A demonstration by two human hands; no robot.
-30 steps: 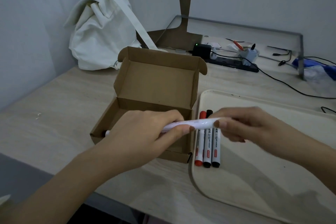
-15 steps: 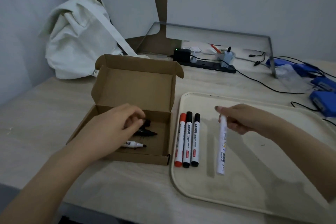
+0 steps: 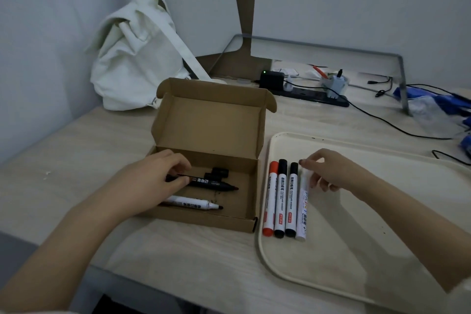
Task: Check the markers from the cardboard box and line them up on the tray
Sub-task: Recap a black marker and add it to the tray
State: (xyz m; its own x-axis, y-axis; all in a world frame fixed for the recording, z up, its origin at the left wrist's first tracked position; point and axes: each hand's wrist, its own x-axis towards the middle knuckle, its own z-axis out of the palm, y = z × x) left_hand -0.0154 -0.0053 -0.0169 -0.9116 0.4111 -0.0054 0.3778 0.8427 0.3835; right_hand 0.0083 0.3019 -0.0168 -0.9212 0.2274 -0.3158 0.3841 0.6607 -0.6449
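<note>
Nearest the camera, bare wooden tabletop (image 3: 178, 262) lay open along the frame's bottom edge. Right of centre, the cream tray (image 3: 382, 275) was mostly unoccupied; four markers lay side by side against its left rim: a red-capped marker (image 3: 270, 199), two black-capped ones (image 3: 280, 199) (image 3: 292, 199), and a white paint marker (image 3: 303, 209). The right hand (image 3: 328, 171) hovered at the paint marker's far end, fingers loosely curled, pinching nothing. Left of centre, the left hand (image 3: 155, 181) reached into the open cardboard box (image 3: 204, 222), fingers closed on an uncapped black marker (image 3: 211, 182). An uncapped white marker (image 3: 193, 203) lay nearer, two loose caps (image 3: 218, 173) farther back. Beyond stood a white canvas bag (image 3: 135, 58) and a power strip (image 3: 313, 95).
</note>
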